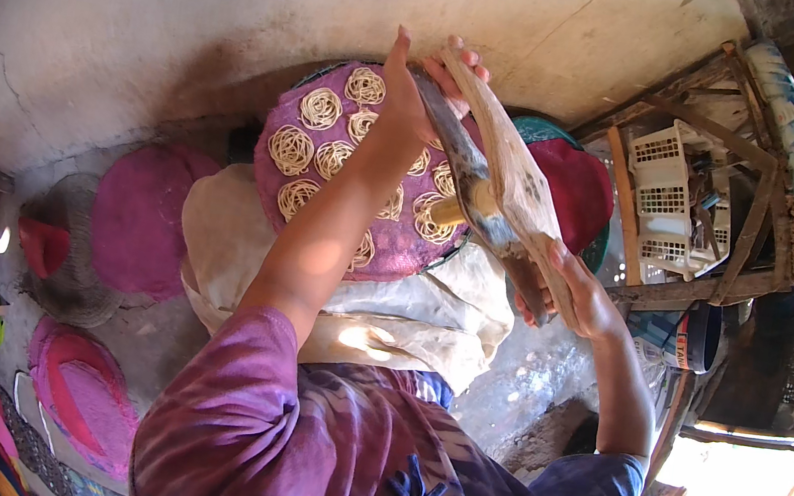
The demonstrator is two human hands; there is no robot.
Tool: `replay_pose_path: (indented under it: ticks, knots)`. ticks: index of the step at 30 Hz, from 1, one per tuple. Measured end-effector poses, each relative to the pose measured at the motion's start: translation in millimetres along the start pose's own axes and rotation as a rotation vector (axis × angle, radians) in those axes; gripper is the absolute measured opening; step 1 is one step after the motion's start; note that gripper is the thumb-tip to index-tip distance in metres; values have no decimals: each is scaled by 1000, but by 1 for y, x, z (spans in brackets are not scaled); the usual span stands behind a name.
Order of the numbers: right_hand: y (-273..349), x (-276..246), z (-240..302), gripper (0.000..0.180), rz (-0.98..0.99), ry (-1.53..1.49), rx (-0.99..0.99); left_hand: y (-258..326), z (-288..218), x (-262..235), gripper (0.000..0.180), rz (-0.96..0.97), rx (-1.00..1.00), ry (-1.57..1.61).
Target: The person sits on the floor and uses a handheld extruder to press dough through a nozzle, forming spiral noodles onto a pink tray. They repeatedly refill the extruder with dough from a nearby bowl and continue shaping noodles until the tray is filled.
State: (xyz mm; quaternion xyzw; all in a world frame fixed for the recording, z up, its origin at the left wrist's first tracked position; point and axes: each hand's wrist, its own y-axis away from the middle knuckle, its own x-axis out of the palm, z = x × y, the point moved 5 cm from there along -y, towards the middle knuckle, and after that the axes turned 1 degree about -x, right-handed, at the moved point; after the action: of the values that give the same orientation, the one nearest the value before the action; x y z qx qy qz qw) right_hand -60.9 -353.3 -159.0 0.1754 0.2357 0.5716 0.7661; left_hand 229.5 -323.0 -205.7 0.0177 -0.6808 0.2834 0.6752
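With both hands I hold a two-bar wooden noodle press slantwise over the right part of a round tray. Its upper bar is pale, the lower one darker, and a yellowish cylinder sticks out below. My left hand grips the far end, its thumb raised. At the near right end, the fingers of my right hand wrap round both bars. Several coiled nests of pale noodle strands lie on the tray's purple cloth. My left forearm and the press hide some nests.
Pale cloth covers my lap under the tray. A dark red cloth lies in a green basin at the right. Beyond stands a wooden frame with a white plastic basket. Purple round pieces lie leftward; a wall rises ahead.
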Motion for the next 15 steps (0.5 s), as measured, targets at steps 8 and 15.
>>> replay_pose_path:
  ticks: [8,15]
  knots:
    - [-2,-16,-17,84,96,-258,2,-3,29,-40,58,9,48,88]
    - [-87,27,-73,77,388,-978,-239,-1,9,-55,50,177,170,154]
